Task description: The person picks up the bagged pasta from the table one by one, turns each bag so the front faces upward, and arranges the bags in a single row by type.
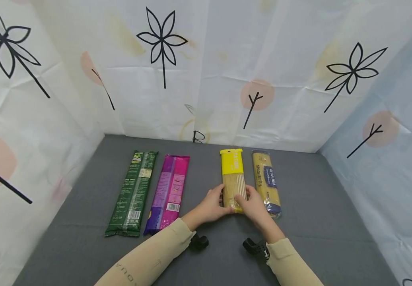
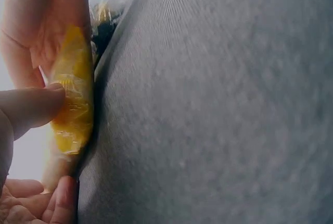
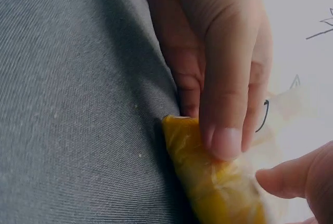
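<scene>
Right of centre on the grey-covered bench (image 1: 317, 222), the yellow-topped pasta packet (image 1: 233, 180) sits between both hands — the left hand (image 1: 212, 204) grips its left edge, the right hand (image 1: 256, 205) its right, with 2 thumbs near its closer end. Just beside it lies the blue-labelled spaghetti packet (image 1: 262, 174). Well to the left lie 2 others — the pink-purple packet (image 1: 171, 190) and the green packet (image 1: 132, 194).
</scene>
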`<state>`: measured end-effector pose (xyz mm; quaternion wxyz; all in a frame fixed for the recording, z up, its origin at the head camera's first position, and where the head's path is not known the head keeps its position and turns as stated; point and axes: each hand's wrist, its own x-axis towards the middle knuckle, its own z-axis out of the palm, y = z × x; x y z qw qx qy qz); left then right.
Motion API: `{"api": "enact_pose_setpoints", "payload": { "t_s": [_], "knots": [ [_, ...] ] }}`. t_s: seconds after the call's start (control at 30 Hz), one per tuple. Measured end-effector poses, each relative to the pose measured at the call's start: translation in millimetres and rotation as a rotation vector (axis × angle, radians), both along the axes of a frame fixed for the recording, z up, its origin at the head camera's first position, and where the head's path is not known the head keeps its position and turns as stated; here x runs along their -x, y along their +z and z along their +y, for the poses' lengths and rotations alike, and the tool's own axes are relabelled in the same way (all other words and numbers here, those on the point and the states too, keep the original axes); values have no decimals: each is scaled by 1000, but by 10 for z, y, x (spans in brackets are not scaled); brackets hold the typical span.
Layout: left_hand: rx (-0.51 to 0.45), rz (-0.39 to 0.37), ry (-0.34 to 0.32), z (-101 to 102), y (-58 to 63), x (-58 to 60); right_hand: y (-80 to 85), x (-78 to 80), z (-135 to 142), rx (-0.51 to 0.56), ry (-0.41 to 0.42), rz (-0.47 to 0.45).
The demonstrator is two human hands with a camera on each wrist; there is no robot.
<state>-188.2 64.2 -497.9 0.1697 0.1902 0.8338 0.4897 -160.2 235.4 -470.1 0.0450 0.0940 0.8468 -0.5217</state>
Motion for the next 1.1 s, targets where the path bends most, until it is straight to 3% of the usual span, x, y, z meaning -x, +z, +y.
{"api": "enact_pose_setpoints", "payload": {
  "t_s": [0.27, 0.67, 1.1],
  "knots": [
    [-32, -14, 4, -73, -25, 13, -43, 16, 0, -38, 54, -9],
    [-11, 7, -17, -44, -68, 38, -20, 24, 54, -34, 65, -31],
    [-3, -18, 6, -38, -21, 2, -13, 64, 88, -46, 87, -66]
  ]
}}
